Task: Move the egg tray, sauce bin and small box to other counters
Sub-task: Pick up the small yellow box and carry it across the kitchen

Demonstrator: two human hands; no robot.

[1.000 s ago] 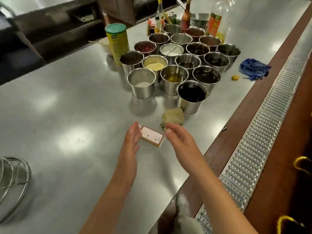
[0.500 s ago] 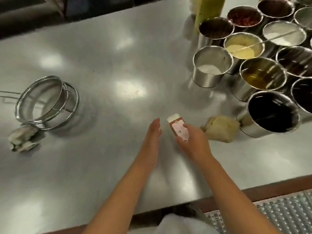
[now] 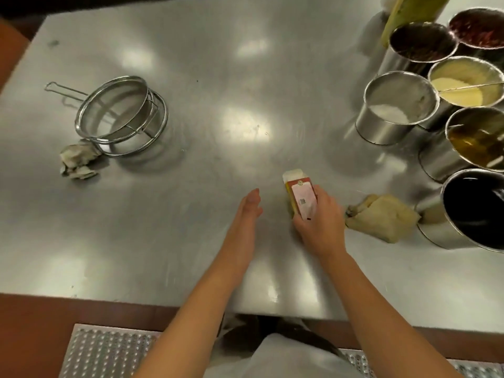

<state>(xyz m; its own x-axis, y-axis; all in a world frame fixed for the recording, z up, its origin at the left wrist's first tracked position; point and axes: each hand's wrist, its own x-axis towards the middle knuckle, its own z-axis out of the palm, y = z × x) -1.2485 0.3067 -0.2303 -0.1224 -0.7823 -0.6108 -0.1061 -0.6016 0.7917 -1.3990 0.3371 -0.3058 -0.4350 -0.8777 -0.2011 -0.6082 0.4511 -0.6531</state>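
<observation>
Small box (image 3: 301,199) within right-hand fingers (image 3: 321,197)

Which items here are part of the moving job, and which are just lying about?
Job: small box, gripped by right hand; left hand open beside it.
Lying about: strainer, crumpled rag, yellow cloth, steel sauce pots.
</observation>
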